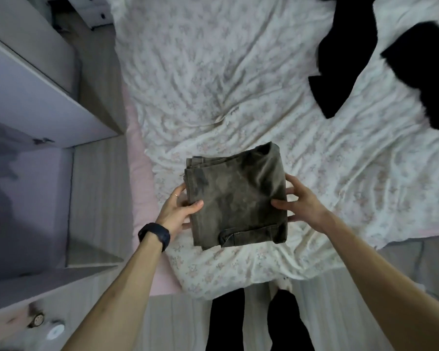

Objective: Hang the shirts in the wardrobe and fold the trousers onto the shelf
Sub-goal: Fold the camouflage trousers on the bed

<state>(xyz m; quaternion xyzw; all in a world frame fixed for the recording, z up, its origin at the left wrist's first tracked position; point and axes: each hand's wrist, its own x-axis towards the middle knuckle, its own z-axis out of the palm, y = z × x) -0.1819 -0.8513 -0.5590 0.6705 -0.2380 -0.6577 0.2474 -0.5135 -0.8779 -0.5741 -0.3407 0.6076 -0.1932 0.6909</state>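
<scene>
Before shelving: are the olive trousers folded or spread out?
Folded. The olive trousers form a compact square with stacked layers at one edge, gripped by left hand and right hand.

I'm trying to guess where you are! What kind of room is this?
Most likely a bedroom. There's a bed with a crumpled flowery sheet, a big cupboard right beside it, and clothes being sorted: folded trousers and dark clothes on the bed.

We see a bed [213, 72] covered by a wrinkled white sheet [352, 173] with small flowers; a pink layer [137, 173] shows at its left edge. Left of it stands a pale wardrobe [23, 92] on a light striped floor [175, 325]. The light is dim.
</scene>
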